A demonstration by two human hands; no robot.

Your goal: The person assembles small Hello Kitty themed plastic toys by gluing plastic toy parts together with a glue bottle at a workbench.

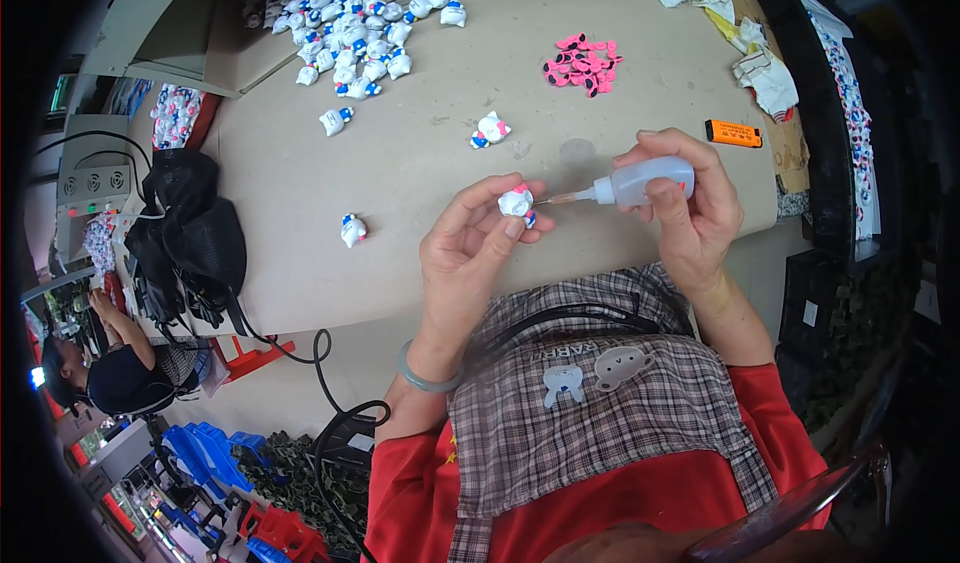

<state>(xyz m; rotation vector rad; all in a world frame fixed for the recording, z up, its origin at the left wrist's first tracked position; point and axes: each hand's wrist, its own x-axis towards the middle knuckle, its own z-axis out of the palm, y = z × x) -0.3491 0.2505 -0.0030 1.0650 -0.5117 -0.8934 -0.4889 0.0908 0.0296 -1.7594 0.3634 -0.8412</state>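
My left hand (468, 233) pinches a small white figurine (516, 203) with pink and blue parts between thumb and fingers. In my right hand (695, 203) is a translucent squeeze bottle (650, 181), held sideways. Its thin nozzle (562, 199) points left, and the tip is at or very near the figurine; whether they touch I cannot tell. Just beyond my hands lies another white figurine (490, 130) with a pink part. Two more, one figurine (353, 229) and another figurine (337, 120), lie apart to the left.
A heap of white-and-blue figurines (350, 38) covers the far left of the table (420, 153). Small pink pieces (583, 65) are piled at the far middle. An orange box-like item (733, 133) and cloths (766, 81) lie right. A black bag (195, 223) hangs at the left edge; another person (125, 368) sits beyond.
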